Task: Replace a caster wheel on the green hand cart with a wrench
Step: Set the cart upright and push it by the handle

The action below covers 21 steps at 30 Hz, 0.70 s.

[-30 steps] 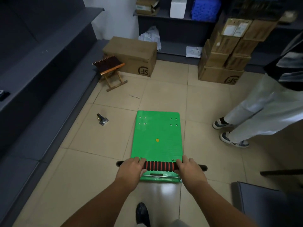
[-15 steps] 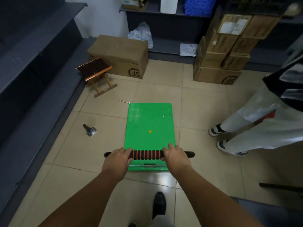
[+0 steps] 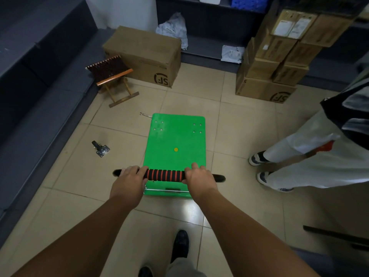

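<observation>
The green hand cart (image 3: 175,140) stands on the tiled floor in front of me, deck up, with bolt heads near its far corners. Its black-and-red striped handle (image 3: 165,175) runs across the near end. My left hand (image 3: 128,181) grips the handle's left part and my right hand (image 3: 200,180) grips its right part. A loose caster wheel (image 3: 100,149) with a metal plate lies on the floor to the cart's left. A small metal wrench (image 3: 145,114) lies at the cart's far left corner, partly hidden by the deck.
A folding wooden stool (image 3: 111,80) and a cardboard box (image 3: 143,54) stand beyond the cart. Stacked boxes (image 3: 275,62) sit at the back right. Another person's legs (image 3: 295,156) are on the right. Dark shelving (image 3: 40,96) lines the left wall.
The cart has rolled forward towards the wrench, whose end is now under the deck's far corner. Both hands keep their grip on the handle. I stepped forward with it.
</observation>
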Each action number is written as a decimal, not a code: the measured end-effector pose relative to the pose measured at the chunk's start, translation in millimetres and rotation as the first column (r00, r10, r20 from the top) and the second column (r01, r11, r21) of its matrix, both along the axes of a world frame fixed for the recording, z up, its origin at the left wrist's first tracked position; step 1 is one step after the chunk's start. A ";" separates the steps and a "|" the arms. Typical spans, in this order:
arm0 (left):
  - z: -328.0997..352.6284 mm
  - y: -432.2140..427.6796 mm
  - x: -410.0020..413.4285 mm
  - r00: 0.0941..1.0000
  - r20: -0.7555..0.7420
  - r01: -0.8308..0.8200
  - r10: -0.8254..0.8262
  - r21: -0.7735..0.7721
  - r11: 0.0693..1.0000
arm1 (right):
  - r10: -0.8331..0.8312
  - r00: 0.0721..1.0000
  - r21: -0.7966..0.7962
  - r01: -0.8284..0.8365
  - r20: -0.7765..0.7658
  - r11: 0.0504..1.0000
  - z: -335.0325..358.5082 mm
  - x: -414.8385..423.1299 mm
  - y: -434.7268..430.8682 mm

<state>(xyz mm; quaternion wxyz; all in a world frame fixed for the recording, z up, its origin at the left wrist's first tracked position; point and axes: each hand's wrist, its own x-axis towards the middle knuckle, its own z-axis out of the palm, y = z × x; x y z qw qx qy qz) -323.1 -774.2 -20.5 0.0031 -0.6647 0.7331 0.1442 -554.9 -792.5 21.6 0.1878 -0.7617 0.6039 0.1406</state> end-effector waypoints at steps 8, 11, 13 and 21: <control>-1.7 45.8 4.6 1.000 -0.007 0.001 -0.001 0.002 1.000 | -0.025 1.000 0.024 0.025 0.011 0.999 2.0 4.3 42.6; -1.4 75.8 9.6 1.000 -0.014 0.024 -0.024 -0.036 0.999 | -0.026 1.000 0.019 0.026 0.001 0.999 3.2 6.9 73.7; -4.0 100.5 14.1 0.998 0.003 0.059 -0.059 -0.085 0.995 | -0.030 1.000 0.005 0.030 -0.008 1.000 4.1 9.2 99.8; -13.8 223.3 31.7 0.992 0.047 0.121 -0.113 -0.218 0.969 | -0.067 0.998 -0.009 0.067 -0.020 0.998 -2.4 24.7 226.0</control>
